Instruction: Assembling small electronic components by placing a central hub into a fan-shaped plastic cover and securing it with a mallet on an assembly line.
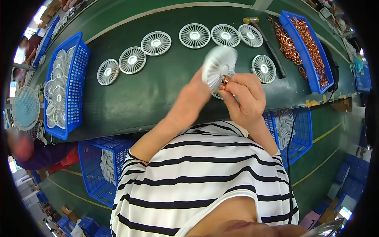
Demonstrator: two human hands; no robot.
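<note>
My left hand (195, 93) holds a round white slotted fan grille (218, 63) tilted up above the green belt (150, 91). My right hand (246, 96) pinches a small copper coil ring (224, 82) against the grille's back centre. Another white grille lies partly hidden under both hands. Several more white grilles (156, 43) lie flat in a row across the belt, one (263, 68) just right of my hands.
A blue basket (310, 47) of copper coils stands at the right, loose coils (286, 41) beside it, and a hammer (268, 43). A blue basket (65, 85) of grilles stands left. More blue baskets (294, 132) sit below the belt's edge. Another person (23, 146) is at the far left.
</note>
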